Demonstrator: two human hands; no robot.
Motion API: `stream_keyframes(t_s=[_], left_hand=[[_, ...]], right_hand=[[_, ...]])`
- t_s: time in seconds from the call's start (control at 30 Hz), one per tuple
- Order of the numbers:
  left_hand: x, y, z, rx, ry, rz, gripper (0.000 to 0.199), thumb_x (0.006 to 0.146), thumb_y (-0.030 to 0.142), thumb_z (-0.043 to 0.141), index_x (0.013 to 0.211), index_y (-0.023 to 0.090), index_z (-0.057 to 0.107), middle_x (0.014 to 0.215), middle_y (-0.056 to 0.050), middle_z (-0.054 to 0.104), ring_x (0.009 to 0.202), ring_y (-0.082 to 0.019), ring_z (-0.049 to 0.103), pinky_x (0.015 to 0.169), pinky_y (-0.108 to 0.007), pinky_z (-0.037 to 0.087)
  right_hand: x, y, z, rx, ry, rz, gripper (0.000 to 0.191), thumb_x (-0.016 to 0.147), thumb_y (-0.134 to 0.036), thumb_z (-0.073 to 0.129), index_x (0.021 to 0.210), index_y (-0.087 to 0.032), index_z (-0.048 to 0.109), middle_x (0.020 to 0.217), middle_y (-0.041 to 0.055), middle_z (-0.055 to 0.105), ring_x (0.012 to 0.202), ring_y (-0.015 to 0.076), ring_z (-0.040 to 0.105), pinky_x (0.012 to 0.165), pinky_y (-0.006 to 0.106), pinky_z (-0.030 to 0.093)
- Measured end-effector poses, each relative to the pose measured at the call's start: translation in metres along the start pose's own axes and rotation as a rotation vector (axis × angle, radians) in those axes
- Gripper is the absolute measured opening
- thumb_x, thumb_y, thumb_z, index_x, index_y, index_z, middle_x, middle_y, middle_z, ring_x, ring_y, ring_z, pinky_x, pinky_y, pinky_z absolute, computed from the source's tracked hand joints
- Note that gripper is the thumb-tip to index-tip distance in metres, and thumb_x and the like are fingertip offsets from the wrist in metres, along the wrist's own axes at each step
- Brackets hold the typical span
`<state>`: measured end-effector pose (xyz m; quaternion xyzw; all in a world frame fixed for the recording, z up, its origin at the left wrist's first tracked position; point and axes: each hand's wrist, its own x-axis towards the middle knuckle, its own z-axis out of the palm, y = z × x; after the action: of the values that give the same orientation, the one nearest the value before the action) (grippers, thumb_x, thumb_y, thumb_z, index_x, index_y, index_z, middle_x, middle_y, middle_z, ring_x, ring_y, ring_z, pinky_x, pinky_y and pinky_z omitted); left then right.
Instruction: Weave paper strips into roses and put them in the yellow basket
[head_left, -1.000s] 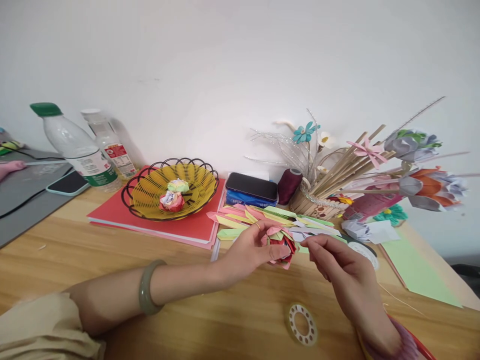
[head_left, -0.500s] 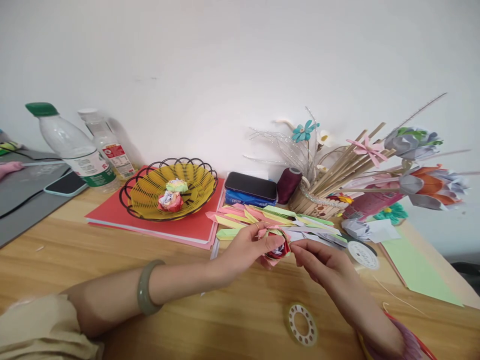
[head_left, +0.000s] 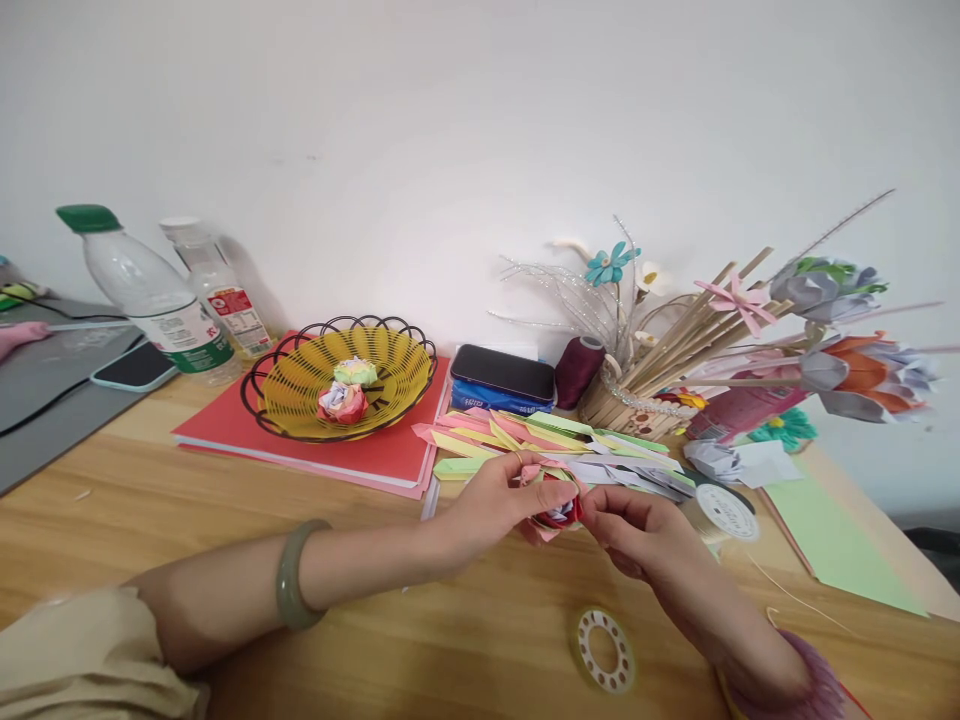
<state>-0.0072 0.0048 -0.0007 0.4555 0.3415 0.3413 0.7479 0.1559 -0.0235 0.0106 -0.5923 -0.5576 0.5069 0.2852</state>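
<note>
A folded paper flower (head_left: 556, 512), pink and green outside with red and white at its centre, is held above the wooden table. My left hand (head_left: 506, 500) is wrapped round its left side, the thumb lying across its front. My right hand (head_left: 634, 525) pinches at the flower's right edge, thumb against forefinger; whether a petal or thread lies between them is too small to tell. Behind the flower lies a spread of folded paper strips (head_left: 525, 430) in pink, yellow, green and white.
A yellow basket (head_left: 405, 390) with two paper flowers rests on red paper (head_left: 225, 430). Bottles (head_left: 180, 335) stand at left. A tape roll (head_left: 605, 650) lies in front; a white spool (head_left: 724, 512), green paper (head_left: 832, 550) and a stick-filled holder (head_left: 630, 410) are at right.
The flower has turned slightly in my left hand, and its thumb has shifted a little to the right. My right fingers remain at the flower's edge, a little lower.
</note>
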Motion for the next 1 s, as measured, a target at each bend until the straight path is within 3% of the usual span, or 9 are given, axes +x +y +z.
stream_keyframes(t_s=[0.27,0.5,0.6,0.7,0.83,1.0], left_hand=[[0.0007,-0.0033,-0.0025,-0.073,-0.048,0.019,0.04,0.067,0.048,0.063,0.087,0.013,0.06,0.073,-0.002,0.057,0.055,-0.006,0.049,0.045,-0.017,0.04],[-0.0012,0.0006,-0.0005,-0.119,-0.099,0.016,0.04,0.071,0.052,0.057,0.079,0.013,0.061,0.069,-0.003,0.056,0.05,-0.005,0.047,0.041,-0.015,0.037],[-0.0015,0.0011,-0.0005,-0.126,-0.099,0.011,0.042,0.07,0.053,0.057,0.079,0.012,0.059,0.069,-0.004,0.056,0.056,-0.008,0.054,0.04,-0.015,0.037],[-0.0008,-0.0001,-0.001,-0.139,-0.093,-0.002,0.043,0.07,0.054,0.057,0.08,0.012,0.059,0.068,-0.003,0.055,0.061,-0.011,0.058,0.039,-0.015,0.037],[0.0004,-0.0017,-0.0015,-0.147,-0.102,-0.02,0.045,0.069,0.056,0.056,0.079,0.012,0.058,0.067,-0.003,0.055,0.059,-0.012,0.06,0.038,-0.015,0.035],[0.0009,-0.0032,-0.0021,-0.179,-0.116,-0.03,0.048,0.066,0.059,0.057,0.078,0.013,0.059,0.064,-0.003,0.056,0.056,-0.012,0.058,0.038,-0.016,0.035]], right_hand=[[-0.0011,-0.0024,-0.0003,0.15,-0.019,0.057,0.023,0.067,-0.037,0.056,0.059,-0.017,0.046,0.05,-0.0082,0.03,0.044,0.0049,0.016,0.044,0.024,0.009],[-0.0011,0.0005,-0.0029,0.177,-0.018,0.002,0.021,0.07,-0.034,0.054,0.061,-0.017,0.049,0.051,-0.0074,0.03,0.045,0.0054,0.018,0.043,0.024,0.01],[-0.0005,0.0038,-0.0047,0.163,0.027,-0.047,0.022,0.074,-0.035,0.053,0.063,-0.017,0.049,0.051,-0.0072,0.03,0.046,0.0058,0.02,0.042,0.023,0.013],[-0.0018,0.0049,-0.0049,0.093,0.158,-0.147,0.021,0.075,-0.037,0.055,0.067,-0.018,0.052,0.052,-0.0063,0.034,0.046,0.0062,0.025,0.041,0.021,0.018],[-0.0069,0.0044,-0.0028,-0.045,0.333,-0.417,0.013,0.077,-0.034,0.056,0.08,-0.021,0.059,0.064,-0.0017,0.05,0.053,0.0089,0.041,0.045,0.021,0.032],[-0.0093,0.0053,0.0002,-0.25,0.324,-0.615,0.01,0.08,-0.025,0.054,0.086,-0.022,0.062,0.067,0.0,0.055,0.056,0.0108,0.048,0.047,0.022,0.038]])
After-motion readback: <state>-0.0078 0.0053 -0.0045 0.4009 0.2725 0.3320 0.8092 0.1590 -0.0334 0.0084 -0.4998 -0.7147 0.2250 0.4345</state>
